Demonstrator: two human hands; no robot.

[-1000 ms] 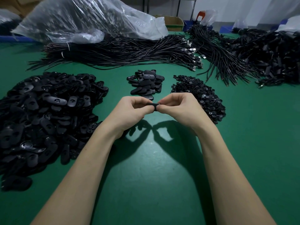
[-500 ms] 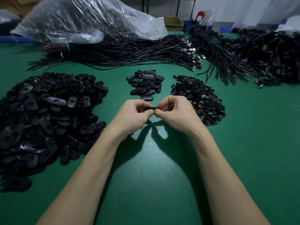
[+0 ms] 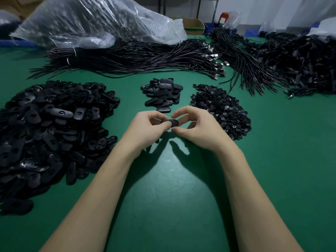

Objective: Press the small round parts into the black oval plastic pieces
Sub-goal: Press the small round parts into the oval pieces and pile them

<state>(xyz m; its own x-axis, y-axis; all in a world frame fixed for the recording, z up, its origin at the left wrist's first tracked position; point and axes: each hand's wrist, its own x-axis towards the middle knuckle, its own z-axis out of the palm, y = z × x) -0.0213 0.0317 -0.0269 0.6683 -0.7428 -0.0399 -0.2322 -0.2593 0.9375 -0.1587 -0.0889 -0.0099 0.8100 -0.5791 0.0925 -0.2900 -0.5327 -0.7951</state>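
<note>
My left hand (image 3: pixel 145 130) pinches one black oval piece (image 3: pixel 171 123) just above the green table, in the middle of the view. My right hand (image 3: pixel 198 128) is beside it, index finger arched over the piece's right end and thumb just under it, with small gaps showing. A large heap of black oval pieces (image 3: pixel 54 124) lies to the left. A small stack of oval pieces (image 3: pixel 163 91) sits just beyond my hands. The pile of small round parts (image 3: pixel 221 110) lies to the right of my right hand.
Bundles of black cables (image 3: pixel 136 59) stretch across the back of the green table (image 3: pixel 172 188), with a tangled heap of more cables (image 3: pixel 300 60) at the right. A clear plastic bag (image 3: pixel 91 20) and a cardboard box (image 3: pixel 192 26) stand behind them.
Both hands were pinching the oval piece together. Now my right finger and thumb have spread apart off it, and the piece stays in my left hand.
</note>
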